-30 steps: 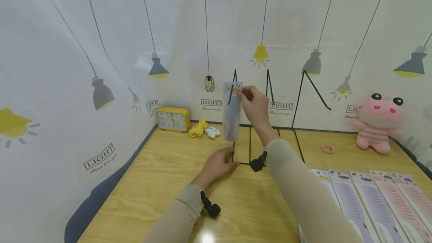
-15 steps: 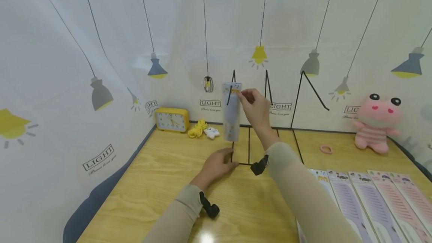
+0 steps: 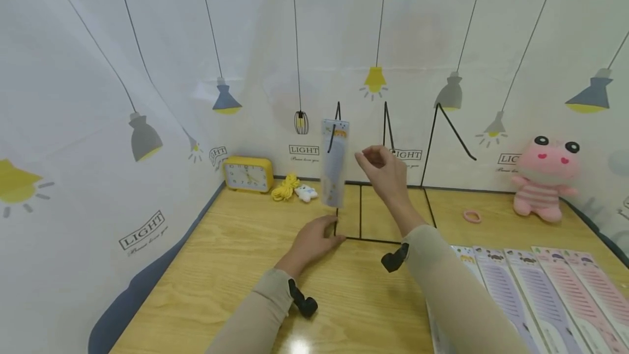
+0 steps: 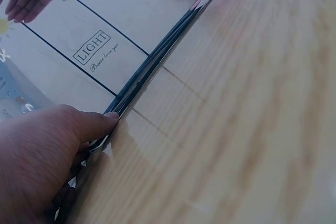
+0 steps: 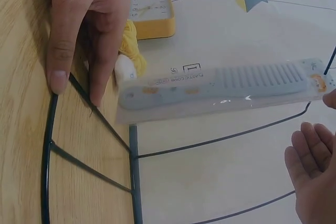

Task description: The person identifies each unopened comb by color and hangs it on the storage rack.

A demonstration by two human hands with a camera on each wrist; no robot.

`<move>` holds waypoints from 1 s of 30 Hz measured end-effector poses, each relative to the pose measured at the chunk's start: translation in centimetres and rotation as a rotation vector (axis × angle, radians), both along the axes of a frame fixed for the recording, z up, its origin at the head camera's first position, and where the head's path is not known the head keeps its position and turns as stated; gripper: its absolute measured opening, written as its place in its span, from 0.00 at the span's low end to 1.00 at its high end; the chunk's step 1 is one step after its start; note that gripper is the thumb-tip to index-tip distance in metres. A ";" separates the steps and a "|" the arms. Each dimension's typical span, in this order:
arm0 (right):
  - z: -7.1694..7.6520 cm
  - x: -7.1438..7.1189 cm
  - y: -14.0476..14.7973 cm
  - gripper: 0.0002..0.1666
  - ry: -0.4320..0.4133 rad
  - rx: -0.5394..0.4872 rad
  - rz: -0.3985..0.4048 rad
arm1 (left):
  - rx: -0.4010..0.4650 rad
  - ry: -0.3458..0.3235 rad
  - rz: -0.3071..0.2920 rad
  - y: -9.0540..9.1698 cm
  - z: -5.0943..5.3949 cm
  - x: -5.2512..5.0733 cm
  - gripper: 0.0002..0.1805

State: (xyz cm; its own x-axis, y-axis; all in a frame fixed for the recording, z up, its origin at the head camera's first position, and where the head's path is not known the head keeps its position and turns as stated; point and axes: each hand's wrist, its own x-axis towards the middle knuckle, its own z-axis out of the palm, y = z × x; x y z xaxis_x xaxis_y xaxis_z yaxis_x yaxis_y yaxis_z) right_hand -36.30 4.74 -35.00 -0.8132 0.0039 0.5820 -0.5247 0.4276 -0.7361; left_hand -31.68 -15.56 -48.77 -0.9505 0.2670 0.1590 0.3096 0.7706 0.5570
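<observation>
A pale blue plastic comb in a clear packet (image 3: pixel 334 168) hangs upright on the leftmost hook of a black wire rack (image 3: pixel 361 214). In the right wrist view the comb's teeth (image 5: pixel 262 80) lie toward the hook end. My left hand (image 3: pixel 312 242) holds the rack's front left base corner, thumb along the wire (image 4: pixel 113 103); some of its fingers are hidden behind the wire. My right hand (image 3: pixel 385 173) is just right of the packet in the head view, apart from it, its fingers loosely bent and nothing between them.
Several packaged combs (image 3: pixel 540 277) lie in a row at the right. Along the back are a yellow clock (image 3: pixel 248 175), yellow yarn (image 3: pixel 286 187), a small white toy (image 3: pixel 307 193) and a pink plush (image 3: pixel 538 179). A pink ring (image 3: pixel 472 216) lies nearby.
My right hand has let go of the comb packet and moved right and down from it. The packet stays hanging on its hook. My left hand keeps its place on the rack.
</observation>
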 end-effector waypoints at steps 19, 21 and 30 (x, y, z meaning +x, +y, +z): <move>-0.7 2.0 2.6 0.27 -0.059 -0.007 0.056 | -0.001 -0.015 0.001 0.0 0.1 0.1 0.35; -0.7 2.1 2.8 0.28 -0.070 -0.006 0.063 | -0.003 -0.017 0.002 -0.1 0.1 0.1 0.35; -1.0 2.6 3.6 0.30 -0.133 -0.006 0.087 | -0.001 -0.024 -0.001 0.0 0.1 0.0 0.35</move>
